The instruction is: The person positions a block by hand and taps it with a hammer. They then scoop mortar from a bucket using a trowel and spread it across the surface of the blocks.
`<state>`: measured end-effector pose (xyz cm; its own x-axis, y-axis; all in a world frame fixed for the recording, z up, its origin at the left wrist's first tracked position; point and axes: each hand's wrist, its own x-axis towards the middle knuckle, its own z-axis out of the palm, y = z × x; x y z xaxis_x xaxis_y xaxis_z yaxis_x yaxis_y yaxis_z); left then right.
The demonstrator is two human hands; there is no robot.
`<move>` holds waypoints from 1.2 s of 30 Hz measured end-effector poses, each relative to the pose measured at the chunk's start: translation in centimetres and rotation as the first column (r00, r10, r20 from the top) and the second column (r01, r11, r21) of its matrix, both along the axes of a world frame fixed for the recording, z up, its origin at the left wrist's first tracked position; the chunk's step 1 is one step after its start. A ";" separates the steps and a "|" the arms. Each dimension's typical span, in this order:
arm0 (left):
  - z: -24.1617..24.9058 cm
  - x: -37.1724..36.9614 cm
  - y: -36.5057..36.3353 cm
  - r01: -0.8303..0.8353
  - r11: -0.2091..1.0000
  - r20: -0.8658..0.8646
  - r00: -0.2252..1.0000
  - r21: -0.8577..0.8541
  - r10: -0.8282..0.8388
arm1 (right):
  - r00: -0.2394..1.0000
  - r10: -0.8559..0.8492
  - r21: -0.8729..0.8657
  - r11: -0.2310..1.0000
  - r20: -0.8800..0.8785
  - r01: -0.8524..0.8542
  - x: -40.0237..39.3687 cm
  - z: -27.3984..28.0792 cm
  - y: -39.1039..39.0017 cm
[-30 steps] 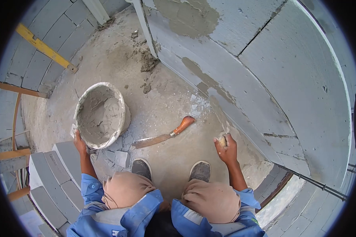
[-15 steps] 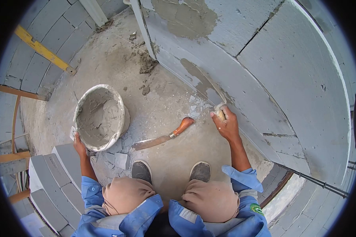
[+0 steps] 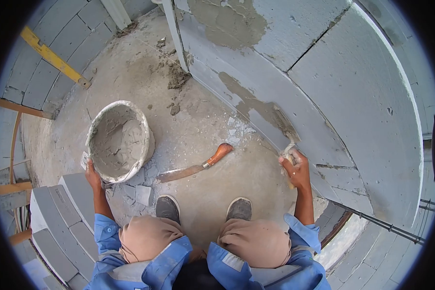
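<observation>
Near the shoes [image 3: 168, 209], a long knife [image 3: 195, 167] is seen flat on the floor [image 3: 198, 116]; it could be stepped on if it is not noticed. The side of the bucket [image 3: 151, 145], with mortar [image 3: 121, 145] inside, is touched by the left hand [image 3: 93, 177]; its fingers are bent, but how tight they are cannot be told. The trowel [image 3: 286, 124] is held by its handle in the right hand [image 3: 297, 169], fingers wrapped around, its blade against the block wall [image 3: 324, 116]. Mortar could be dropped if the blade is tipped too much.

Left hand [image 3: 94, 178] between 8 and 9 o'clock, left forearm [image 3: 103, 204] angled toward 11; right hand [image 3: 298, 169] between 3 and 4, fingers [image 3: 299, 157] curled, right forearm [image 3: 304, 205] toward 12.
</observation>
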<state>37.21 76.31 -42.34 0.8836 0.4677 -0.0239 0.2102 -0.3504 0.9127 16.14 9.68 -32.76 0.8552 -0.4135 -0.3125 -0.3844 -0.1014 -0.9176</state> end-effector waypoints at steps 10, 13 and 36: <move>0.0 0.3 0.2 0.014 1.000 0.013 1.000 0.017 -0.014 | 0.968 0.242 -0.506 0.844 0.063 -0.178 5.5 -7.2 6.3; 0.4 0.3 0.1 0.014 0.999 -0.019 1.000 -0.032 -0.015 | 0.986 0.168 -0.509 0.850 0.017 -0.136 8.2 -8.2 5.1; 0.3 0.3 0.7 0.012 1.000 -0.037 0.999 -0.018 -0.012 | 0.989 -0.047 -0.466 0.878 0.138 0.107 -9.0 -1.0 -1.6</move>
